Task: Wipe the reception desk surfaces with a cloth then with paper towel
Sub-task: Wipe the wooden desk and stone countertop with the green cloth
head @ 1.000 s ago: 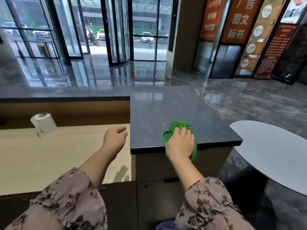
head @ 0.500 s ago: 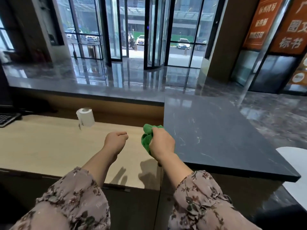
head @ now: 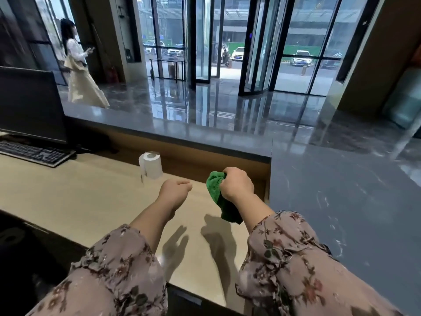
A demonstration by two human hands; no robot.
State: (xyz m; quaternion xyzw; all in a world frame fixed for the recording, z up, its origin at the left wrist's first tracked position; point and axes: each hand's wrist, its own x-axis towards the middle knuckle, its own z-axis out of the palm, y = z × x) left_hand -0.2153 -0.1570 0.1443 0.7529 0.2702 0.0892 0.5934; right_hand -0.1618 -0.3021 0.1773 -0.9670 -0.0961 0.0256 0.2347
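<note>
The right hand (head: 238, 184) is closed in a fist around the green cloth (head: 219, 199), bunched in the grip with its tail hanging below the wrist, held in the air above the pale lower counter (head: 75, 201) near that counter's right end, just beside the raised dark stone counter (head: 341, 213). The left hand (head: 174, 192) hovers close by, fingers loosely curled, holding nothing. A roll of paper towel (head: 150, 164) stands upright near the back edge of the pale counter, untouched, with a keyboard (head: 34, 153) and monitor (head: 29, 103) towards its left end. The cloth stage looks to be in hand, with the paper stage not yet begun; the next move likely calls for spreading the cloth flat under the palm and pressing it onto the pale surface. A second ago the cloth lay flat under that hand at the front edge of the dark counter; it has since been lifted, bunched and carried left
</note>
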